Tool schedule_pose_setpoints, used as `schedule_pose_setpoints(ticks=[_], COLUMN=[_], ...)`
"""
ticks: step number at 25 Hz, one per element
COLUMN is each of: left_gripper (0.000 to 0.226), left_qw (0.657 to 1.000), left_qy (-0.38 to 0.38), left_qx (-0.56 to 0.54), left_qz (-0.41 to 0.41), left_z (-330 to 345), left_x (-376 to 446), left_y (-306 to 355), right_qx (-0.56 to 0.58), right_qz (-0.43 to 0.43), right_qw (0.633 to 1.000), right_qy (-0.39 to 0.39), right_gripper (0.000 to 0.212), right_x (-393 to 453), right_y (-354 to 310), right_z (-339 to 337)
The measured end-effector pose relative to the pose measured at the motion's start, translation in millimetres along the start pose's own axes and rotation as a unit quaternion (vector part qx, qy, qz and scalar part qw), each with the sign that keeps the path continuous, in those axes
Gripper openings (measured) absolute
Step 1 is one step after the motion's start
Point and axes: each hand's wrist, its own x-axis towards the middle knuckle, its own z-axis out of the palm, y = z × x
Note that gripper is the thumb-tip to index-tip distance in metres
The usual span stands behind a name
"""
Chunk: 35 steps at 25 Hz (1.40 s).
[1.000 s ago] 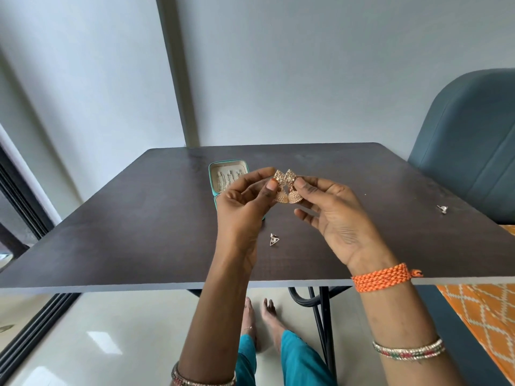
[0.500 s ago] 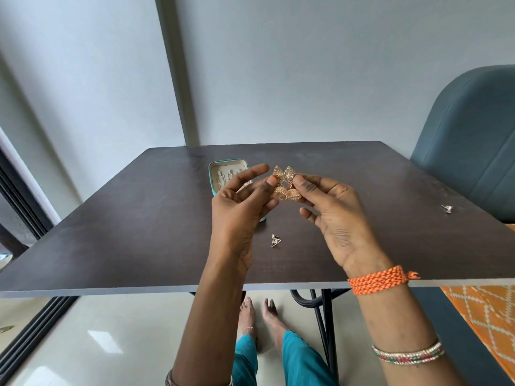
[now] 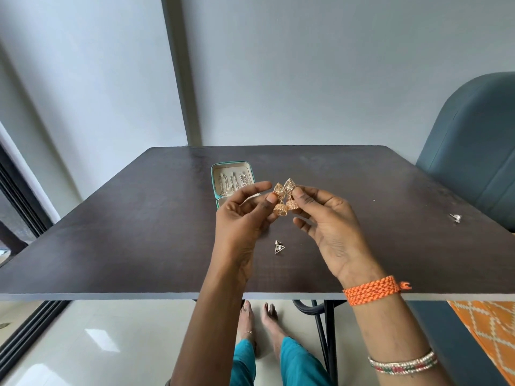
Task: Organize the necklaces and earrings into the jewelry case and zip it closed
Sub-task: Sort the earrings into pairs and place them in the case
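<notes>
Grip: two gold earrings are pinched between the fingertips of both hands, raised above the table.
Left hand: the left-hand earring is pinched between thumb and a fingertip at its leaf-shaped top; the forefinger is stretched out above it.
Right hand: the right-hand earring is pinched between thumb and fingers, the palm turned toward the camera and the lower fingers loosely curled.
Earrings' look: each is made of a pointed, leaf-shaped upper plate with filigree work and a small ribbed dome hanging beneath it (the two are held side by side, touching or nearly so).
Jewelry case: a teal case with a beige lining is lying open on the table behind the hands; thin chains are laid in its upright-facing lid half, and the lower half is mostly hidden by the left hand.
Triangular earring: a small silver piece is lying on the table just below the hands.
Small stud: a silver piece is seen well apart, near the table's right edge.
Table: a dark wooden top.
Wrists: an orange braided band and a beaded bangle are worn on the right arm.
</notes>
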Motion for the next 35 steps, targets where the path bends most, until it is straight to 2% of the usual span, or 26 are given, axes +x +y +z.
schedule_pose_setpoints(ticks=[6,12,16,18,21,23,25,28,30,35], left_gripper=[0.015,0.021,0.020,0.020,0.013,0.012,0.010,0.004,0.007,0.006], left_qw=[0.996,0.975,0.955,0.956,0.953,0.946,0.934,0.883,0.859,0.848], left_qy=[0.071,0.137,0.194,0.183,0.151,0.165,0.195,0.250,0.276,0.265], left_qx=[0.043,0.173,0.220,0.226,0.260,0.274,0.298,0.397,0.431,0.458], left_qz=[-0.016,0.005,0.032,0.036,0.047,0.054,0.038,0.008,0.009,0.010], left_z=[-36.8,-65.5,-72.4,-76.6,-76.9,-76.5,-77.6,-75.4,-72.5,-74.2], left_x=[34.2,96.2,112.7,116.2,116.5,115.4,111.7,105.5,101.7,101.2], left_y=[0.5,5.9,-17.6,-28.8,-37.0,-38.2,-41.1,-41.5,-39.6,-38.7], right_qx=[-0.102,-0.171,-0.097,-0.068,-0.084,-0.069,-0.060,-0.094,-0.131,-0.244], right_qz=[0.028,-0.012,0.017,0.024,0.020,0.031,0.032,0.022,0.005,-0.066], right_qw=[0.994,0.985,0.993,0.994,0.992,0.993,0.993,0.990,0.984,0.957], right_qy=[0.033,-0.026,-0.068,-0.077,-0.089,-0.093,-0.094,-0.106,-0.117,-0.143], right_gripper=[0.017,0.020,0.019,0.016,0.014,0.012,0.012,0.009,0.009,0.009], right_x=[61.6,121.5,145.2,155.2,158.7,158.4,159.9,161.4,158.5,150.6], right_y=[20.6,29.8,52.8,59.1,64.6,66.7,68.7,69.6,70.1,69.4], right_z=[17.2,61.9,66.6,62.2,58.8,58.8,56.1,54.9,56.9,61.7])
